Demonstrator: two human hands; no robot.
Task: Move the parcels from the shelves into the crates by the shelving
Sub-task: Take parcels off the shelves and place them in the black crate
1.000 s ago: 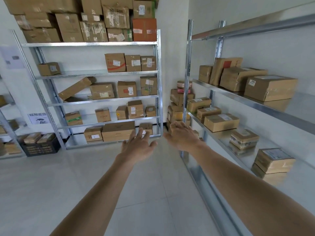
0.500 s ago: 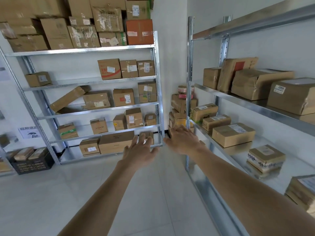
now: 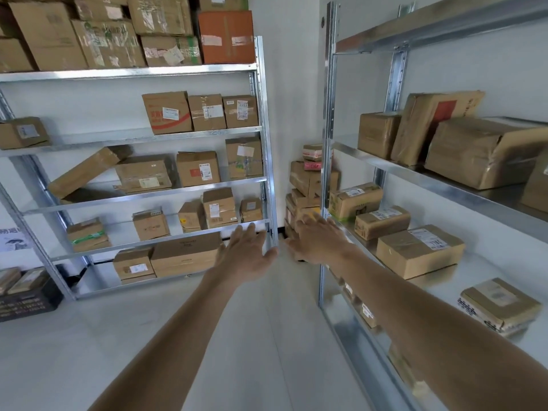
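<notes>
White storeroom, pale floor. A black crate (image 3: 29,304) sits low left beside metal shelving (image 3: 133,73) loaded with parcels (image 3: 198,168). The left hand (image 3: 246,256) and right hand (image 3: 315,238) reach forward, fingers spread wide, holding nothing. More boxes (image 3: 419,250) fill the right rack (image 3: 444,187).

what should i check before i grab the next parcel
1. Left hand free: ok, open, holds nothing.
2. Right hand free: ok, open, holds nothing.
3. Target parcel chosen: cannot tell; both hands reach toward the corner stack.
4. Crate found: ok, black, at far lower left.
5. Room in crate: cannot tell; parcels lie in it and the view's edge cuts it off.
</notes>
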